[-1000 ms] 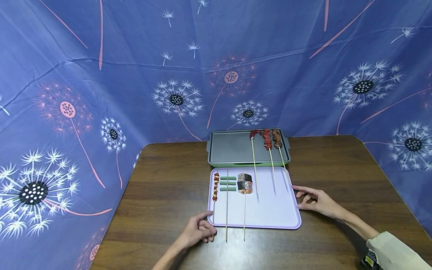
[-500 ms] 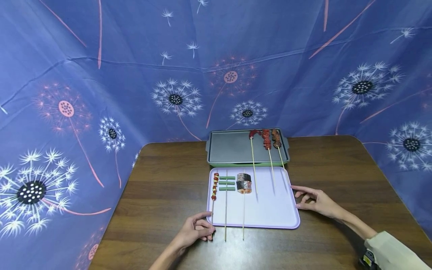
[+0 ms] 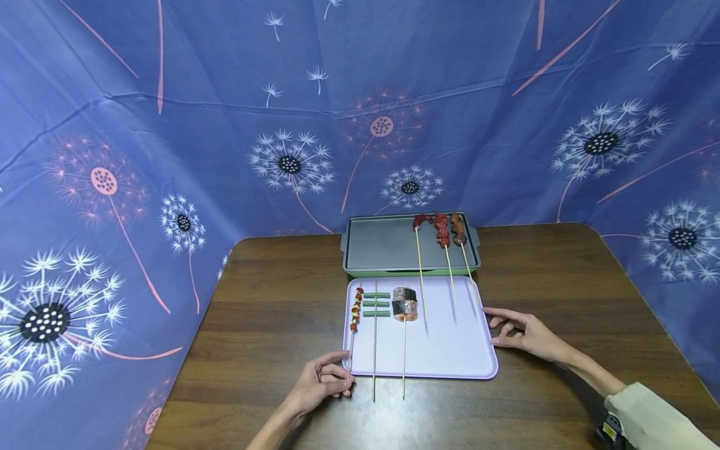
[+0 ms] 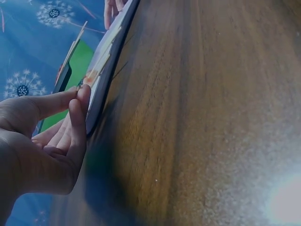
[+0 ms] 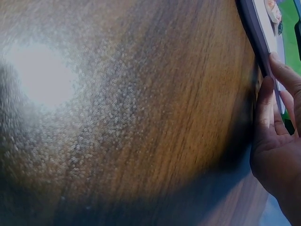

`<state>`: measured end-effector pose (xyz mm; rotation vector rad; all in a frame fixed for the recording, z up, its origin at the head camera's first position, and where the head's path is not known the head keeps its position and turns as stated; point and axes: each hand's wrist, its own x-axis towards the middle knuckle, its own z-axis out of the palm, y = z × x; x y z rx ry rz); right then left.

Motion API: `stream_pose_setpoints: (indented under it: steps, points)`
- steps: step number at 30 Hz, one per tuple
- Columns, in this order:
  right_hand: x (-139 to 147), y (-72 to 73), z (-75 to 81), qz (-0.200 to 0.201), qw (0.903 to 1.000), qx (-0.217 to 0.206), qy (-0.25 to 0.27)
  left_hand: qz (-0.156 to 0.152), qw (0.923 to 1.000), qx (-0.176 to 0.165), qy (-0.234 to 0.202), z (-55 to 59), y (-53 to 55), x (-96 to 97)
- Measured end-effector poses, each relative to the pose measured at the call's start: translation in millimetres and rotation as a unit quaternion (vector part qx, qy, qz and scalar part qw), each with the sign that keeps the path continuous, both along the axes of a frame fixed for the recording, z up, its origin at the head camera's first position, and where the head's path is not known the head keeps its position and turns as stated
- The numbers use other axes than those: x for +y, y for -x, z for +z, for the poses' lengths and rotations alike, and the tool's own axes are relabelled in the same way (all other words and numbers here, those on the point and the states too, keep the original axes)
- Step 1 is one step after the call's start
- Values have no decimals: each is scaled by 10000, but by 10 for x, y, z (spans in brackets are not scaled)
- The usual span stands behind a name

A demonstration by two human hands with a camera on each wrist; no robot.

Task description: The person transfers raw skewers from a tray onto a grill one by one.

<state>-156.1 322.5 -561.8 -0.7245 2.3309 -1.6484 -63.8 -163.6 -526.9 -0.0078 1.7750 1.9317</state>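
Observation:
My left hand (image 3: 325, 382) pinches the lower stick of a thin skewer of red and yellow pieces (image 3: 356, 310) at the left edge of the lilac tray (image 3: 450, 356). That skewer slants, its lower end towards the left. In the left wrist view, thumb and forefinger meet on the stick. My right hand (image 3: 525, 335) holds the tray's right rim; in the right wrist view the rim lies between thumb and forefinger. To the right of the pinched skewer lie a skewer with green stalks (image 3: 376, 304) and a skewer of fish pieces (image 3: 404, 304), both sticks reaching past the tray's front edge.
Behind the tray stands a grey griddle (image 3: 377, 244) with a green base. On its right side lie a curled red skewer (image 3: 420, 222), a red meat skewer (image 3: 441, 231) and a brown meat skewer (image 3: 458, 229), their sticks reaching over the tray. A patterned cloth (image 3: 225, 62) hangs behind the table (image 3: 270, 312).
My left hand has shifted slightly left, swinging the lower end of the red and yellow skewer left so that it slants more. My right hand stays at the tray's rim. The head view shifts slightly.

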Motion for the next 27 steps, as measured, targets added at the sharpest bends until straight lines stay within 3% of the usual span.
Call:
stream_pose_setpoints:
  steps: [15, 27]
  points:
    - [12, -11, -3, 53, 9999, -34, 100, 130, 9999, 82, -58, 11, -52, -133]
    - [0, -5, -14, 113, 9997, 17, 227, 438, 9982, 278, 316, 91, -14, -297]
